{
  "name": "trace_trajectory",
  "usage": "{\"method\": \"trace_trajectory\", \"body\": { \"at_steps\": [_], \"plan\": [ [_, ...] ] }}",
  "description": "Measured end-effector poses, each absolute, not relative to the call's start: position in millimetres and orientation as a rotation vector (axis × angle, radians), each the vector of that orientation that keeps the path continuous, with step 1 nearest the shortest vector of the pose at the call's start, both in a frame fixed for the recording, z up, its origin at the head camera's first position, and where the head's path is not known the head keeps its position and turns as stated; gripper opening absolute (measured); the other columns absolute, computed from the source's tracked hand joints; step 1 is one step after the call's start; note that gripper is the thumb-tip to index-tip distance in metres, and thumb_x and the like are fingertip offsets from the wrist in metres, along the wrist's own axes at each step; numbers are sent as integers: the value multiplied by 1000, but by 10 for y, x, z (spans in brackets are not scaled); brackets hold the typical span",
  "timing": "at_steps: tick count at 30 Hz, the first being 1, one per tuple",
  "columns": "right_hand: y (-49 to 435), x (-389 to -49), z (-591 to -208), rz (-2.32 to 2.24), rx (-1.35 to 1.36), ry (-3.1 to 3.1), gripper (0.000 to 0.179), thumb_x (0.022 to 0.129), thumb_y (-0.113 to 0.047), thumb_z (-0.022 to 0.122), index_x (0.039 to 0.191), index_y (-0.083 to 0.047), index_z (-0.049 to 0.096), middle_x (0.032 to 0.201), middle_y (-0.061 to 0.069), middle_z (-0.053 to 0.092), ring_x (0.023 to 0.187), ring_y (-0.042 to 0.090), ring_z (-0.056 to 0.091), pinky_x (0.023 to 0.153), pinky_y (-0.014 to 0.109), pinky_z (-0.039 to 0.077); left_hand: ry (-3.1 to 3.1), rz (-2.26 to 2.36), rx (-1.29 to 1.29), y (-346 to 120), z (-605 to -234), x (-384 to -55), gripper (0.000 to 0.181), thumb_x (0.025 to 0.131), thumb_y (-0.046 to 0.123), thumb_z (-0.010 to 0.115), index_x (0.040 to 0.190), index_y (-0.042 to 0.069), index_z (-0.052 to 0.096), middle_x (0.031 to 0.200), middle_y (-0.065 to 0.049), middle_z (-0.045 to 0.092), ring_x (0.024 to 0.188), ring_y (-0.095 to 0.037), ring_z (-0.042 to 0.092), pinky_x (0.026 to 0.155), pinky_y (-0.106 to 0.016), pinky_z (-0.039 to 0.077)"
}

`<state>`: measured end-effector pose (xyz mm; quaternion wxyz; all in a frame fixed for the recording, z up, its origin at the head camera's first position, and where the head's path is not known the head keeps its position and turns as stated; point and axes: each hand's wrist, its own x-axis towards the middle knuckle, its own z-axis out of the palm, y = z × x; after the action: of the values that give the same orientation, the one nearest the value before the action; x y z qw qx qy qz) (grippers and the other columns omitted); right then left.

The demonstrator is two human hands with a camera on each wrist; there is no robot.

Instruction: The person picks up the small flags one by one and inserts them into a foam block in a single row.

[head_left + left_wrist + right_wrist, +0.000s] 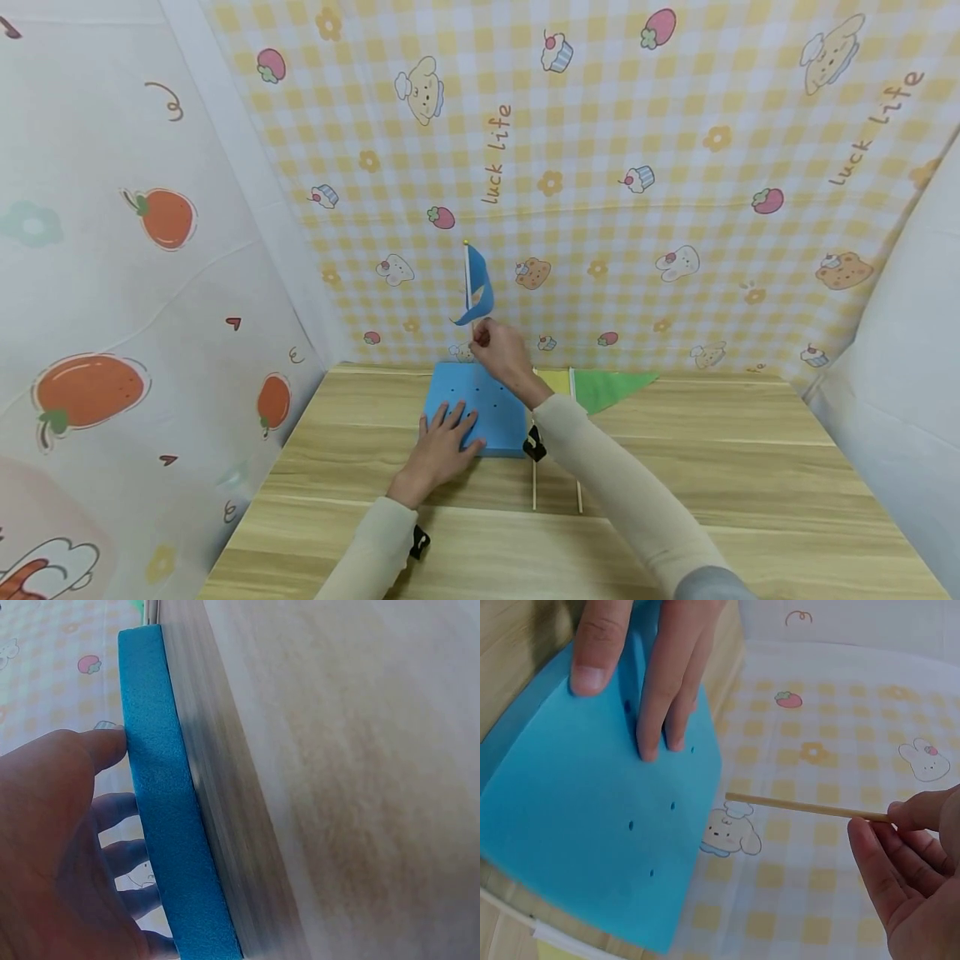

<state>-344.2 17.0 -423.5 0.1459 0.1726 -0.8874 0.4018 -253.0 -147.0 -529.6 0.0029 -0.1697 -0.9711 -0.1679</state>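
A blue foam block (501, 429) with small dark holes lies on the table. On its top my left hand (438, 454) rests with fingers spread; in the left wrist view the hand (52, 840) lies along the block's edge. My right hand (504, 354) pinches the thin wooden stick of a blue flag (476, 283), held upright above the far part of the block. In the right wrist view, the stick's bare end (802, 805) juts from between thumb and fingers, apart from the block (592, 810). The block's holes near my left fingers are partly covered.
To the right of the block lie a green flag (609, 390) and a yellow flag (553, 381), their sticks pointing toward me. My right forearm partly covers them. A checked cloth (600, 250) hangs behind the wooden table (712, 467), with white cloth at both sides.
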Motion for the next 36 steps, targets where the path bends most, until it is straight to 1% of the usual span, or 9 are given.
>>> {"method": "trace_trajectory", "body": {
  "at_steps": [5, 12, 18, 23, 29, 36],
  "plan": [
    [62, -3450, -4234, 1176, 502, -2585, 5, 103, -11, 71, 102, -7, 68, 97, 11, 74, 88, 23, 73, 72, 34, 59, -3052, -535, -532, -1484, -5304, -2528, 62, 108, 48, 59, 160, 16, 52, 172, -16, 37, 161, -48, 27, 122, -80, 20],
    [-50, -3451, -4271, 1180, 550, -2558, 6, 103, -9, 71, 102, -4, 68, 96, 13, 75, 87, 25, 73, 68, 31, 57, -3064, -537, -539, -1482, -5316, -2526, 61, 109, 49, 57, 161, 18, 52, 173, -14, 35, 162, -48, 25, 122, -81, 19],
    [-129, -3465, -4296, 1170, 563, -2580, 4, 105, -9, 69, 103, -5, 67, 96, 12, 73, 85, 23, 71, 68, 30, 54, -3051, -549, -550, -1480, -5334, -2527, 61, 109, 49, 57, 160, 17, 52, 173, -14, 36, 161, -48, 25, 121, -81, 19],
    [-199, -3486, -4296, 1187, 574, -2588, 6, 105, -10, 68, 102, -6, 66, 97, 12, 73, 86, 22, 71, 70, 32, 56, -3050, -557, -555, -1486, -5329, -2529, 61, 109, 49, 57, 161, 17, 51, 173, -15, 35, 162, -48, 24, 122, -81, 18],
    [-271, -3518, -4321, 1148, 581, -2601, 6, 105, -12, 69, 102, -7, 66, 99, 10, 74, 87, 21, 73, 72, 30, 58, -3043, -558, -563, -1498, -5317, -2527, 60, 109, 48, 57, 160, 16, 52, 173, -15, 36, 161, -49, 25, 121, -82, 19],
    [-311, -3508, -4348, 1122, 611, -2587, 4, 104, -9, 69, 104, -5, 68, 98, 12, 74, 87, 22, 73, 71, 28, 57, -3027, -552, -582, -1507, -5309, -2528, 60, 110, 48, 57, 160, 14, 53, 172, -17, 37, 160, -50, 27, 120, -82, 20]
  ]
}}
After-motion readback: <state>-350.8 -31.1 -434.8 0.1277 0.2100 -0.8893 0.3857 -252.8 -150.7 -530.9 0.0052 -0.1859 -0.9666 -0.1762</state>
